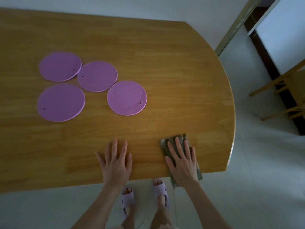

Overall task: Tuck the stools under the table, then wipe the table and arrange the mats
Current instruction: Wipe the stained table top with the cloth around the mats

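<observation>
The cloth [163, 148] lies at the near edge of the table [165, 63], partly overhanging, and looks limp enough to bunch unless pinned under a flat palm. The right hand [182, 164] presses it with straight fingers, and the left hand [115, 164] rests flat on the same edge, grasping nothing. The four mats [127, 98] lie nearer the table's middle and look thin and light, best lifted by a rim.

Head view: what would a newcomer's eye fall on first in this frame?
Four purple round mats cluster on the left part of the wooden table. At the near edge, the right hand presses flat on a greenish cloth, and the left hand lies flat on bare wood beside it. Wooden stool legs show over the floor at the far right, not under the table.
</observation>
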